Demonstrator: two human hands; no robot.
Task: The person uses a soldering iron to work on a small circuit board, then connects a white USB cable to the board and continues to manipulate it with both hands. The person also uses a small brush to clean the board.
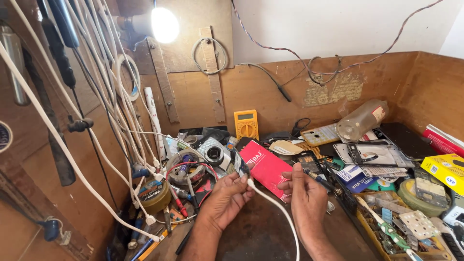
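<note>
Landmark: red flat packet [267, 166], mid-bench.

Left of packet: hanging white leads, tape rolls [186, 166], round tin [155, 197].

Left hand [225, 198], just below packet: fingers pinched on plug end of white cable [275, 205]. Cable runs down from packet toward viewer. Likely light, limp, smooth; plug the stiff part, best grip there.

Right hand [304, 191], touching packet's lower right edge: fingers curled, pinching thin dark-tipped tool [316, 178].

Behind packet: yellow multimeter [246, 124].

Right of packet: blue-white carton [351, 175], clear bottle [362, 119], yellow box [444, 173] far right.

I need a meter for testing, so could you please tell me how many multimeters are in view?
1. A yellow multimeter leans upright against the wooden back wall, behind the red packet. Others may lie hidden in the clutter.
</note>
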